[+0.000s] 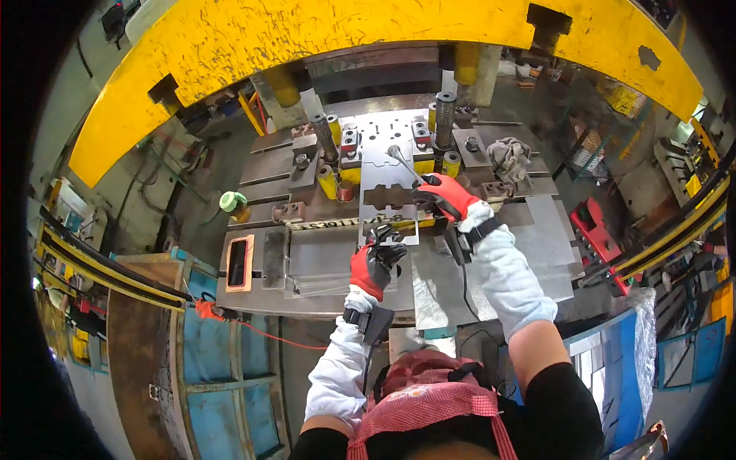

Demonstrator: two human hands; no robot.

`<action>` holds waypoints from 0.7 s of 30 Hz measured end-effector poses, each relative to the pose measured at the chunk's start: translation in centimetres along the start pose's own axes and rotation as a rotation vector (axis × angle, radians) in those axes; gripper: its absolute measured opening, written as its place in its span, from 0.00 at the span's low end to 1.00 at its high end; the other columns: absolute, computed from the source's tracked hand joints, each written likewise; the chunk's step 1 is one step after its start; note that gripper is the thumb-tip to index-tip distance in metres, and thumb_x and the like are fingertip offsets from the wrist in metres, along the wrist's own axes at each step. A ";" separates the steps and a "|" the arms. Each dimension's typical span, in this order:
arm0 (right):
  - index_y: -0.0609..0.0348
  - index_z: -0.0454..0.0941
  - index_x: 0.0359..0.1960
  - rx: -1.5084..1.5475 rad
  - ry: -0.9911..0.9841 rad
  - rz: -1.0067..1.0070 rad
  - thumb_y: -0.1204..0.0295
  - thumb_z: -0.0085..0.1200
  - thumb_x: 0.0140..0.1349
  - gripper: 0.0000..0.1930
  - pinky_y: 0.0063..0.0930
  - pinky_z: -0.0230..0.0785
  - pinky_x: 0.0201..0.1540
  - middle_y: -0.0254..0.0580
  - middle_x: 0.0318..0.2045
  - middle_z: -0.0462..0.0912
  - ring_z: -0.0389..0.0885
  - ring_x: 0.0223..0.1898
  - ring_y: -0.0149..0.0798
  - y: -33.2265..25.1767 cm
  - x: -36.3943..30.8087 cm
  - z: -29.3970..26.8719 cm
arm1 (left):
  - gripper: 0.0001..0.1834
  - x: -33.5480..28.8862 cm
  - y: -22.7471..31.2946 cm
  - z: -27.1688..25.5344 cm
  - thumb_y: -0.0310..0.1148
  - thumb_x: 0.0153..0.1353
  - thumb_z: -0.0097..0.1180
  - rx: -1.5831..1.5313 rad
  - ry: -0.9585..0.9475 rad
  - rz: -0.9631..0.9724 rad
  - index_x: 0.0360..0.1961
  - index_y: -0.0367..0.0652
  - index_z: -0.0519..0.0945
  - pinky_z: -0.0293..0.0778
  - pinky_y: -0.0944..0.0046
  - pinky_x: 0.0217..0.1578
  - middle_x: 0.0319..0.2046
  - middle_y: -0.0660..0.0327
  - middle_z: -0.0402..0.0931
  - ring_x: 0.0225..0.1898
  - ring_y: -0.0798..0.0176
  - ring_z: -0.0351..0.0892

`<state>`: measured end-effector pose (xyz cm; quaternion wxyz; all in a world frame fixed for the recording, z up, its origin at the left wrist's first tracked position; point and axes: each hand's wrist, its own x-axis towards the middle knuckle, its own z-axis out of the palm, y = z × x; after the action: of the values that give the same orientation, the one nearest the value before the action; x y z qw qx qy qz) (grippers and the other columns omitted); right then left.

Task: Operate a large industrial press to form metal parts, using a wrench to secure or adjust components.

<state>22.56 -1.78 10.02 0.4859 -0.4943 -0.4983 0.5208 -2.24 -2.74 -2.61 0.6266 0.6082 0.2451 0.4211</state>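
The person's right hand (pixel 447 198), in a red and black glove, is closed around a slim rod tool (pixel 408 165) whose rounded end points away from the body, over the far part of a pale metal strip (pixel 383 176); whether that end touches the metal cannot be told. The strip lies in the middle of the tabletop (pixel 414 295), running from near its front edge back between the posts, with a dark, irregular cutout beside the right hand. The left hand (pixel 372 267), gloved alike, is at the strip's near end with its fingers curled and narrowly spaced; whether they pinch the metal cannot be made out. Left of this hand, toward the front edge, lies a stack of flat sheets (pixel 326 264), and near the tabletop's front left corner a dark, flat rectangular object (pixel 239 262) sits in a tan frame. A green-capped bottle (pixel 233 204) stands by the left edge. More grey sheets (pixel 529 249) spread over the front right part. A crumpled grey rag (pixel 508 159) lies toward the back right, outside the dark ribbed post (pixel 444 123) and yellow cylinders (pixel 451 163). A scuffed yellow beam (pixel 368 27) arches beyond the tabletop.
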 end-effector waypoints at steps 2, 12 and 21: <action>0.57 0.72 0.36 0.080 -0.055 0.002 0.64 0.52 0.57 0.11 0.20 0.62 0.22 0.31 0.24 0.75 0.70 0.22 0.23 0.2 -0.7 -0.1 | 0.17 -1.1 4.3 0.5 0.33 0.64 0.43 0.044 0.089 -0.176 0.50 0.34 0.69 0.74 0.63 0.41 0.40 0.55 0.78 0.39 0.60 0.79; 0.57 0.71 0.49 0.081 0.010 0.348 0.70 0.54 0.53 0.20 0.15 0.58 0.19 0.29 0.20 0.73 0.66 0.17 0.21 3.9 -21.9 -2.0 | 0.17 -27.9 17.8 -13.9 0.28 0.46 0.51 1.192 0.381 -0.155 0.40 0.40 0.77 0.67 0.57 0.44 0.35 0.56 0.78 0.34 0.52 0.75; 0.57 0.72 0.47 0.167 0.157 0.433 0.67 0.52 0.56 0.17 0.17 0.60 0.19 0.33 0.28 0.80 0.68 0.18 0.23 9.4 -21.8 -6.9 | 0.17 -33.5 22.3 -28.6 0.35 0.55 0.47 0.687 1.177 -0.088 0.45 0.41 0.75 0.66 0.59 0.48 0.41 0.58 0.75 0.42 0.58 0.72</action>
<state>30.16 -23.56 1.18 0.4394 -0.5866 -0.2968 0.6122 -48.35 -16.61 8.13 0.1770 0.4318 0.6892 0.5543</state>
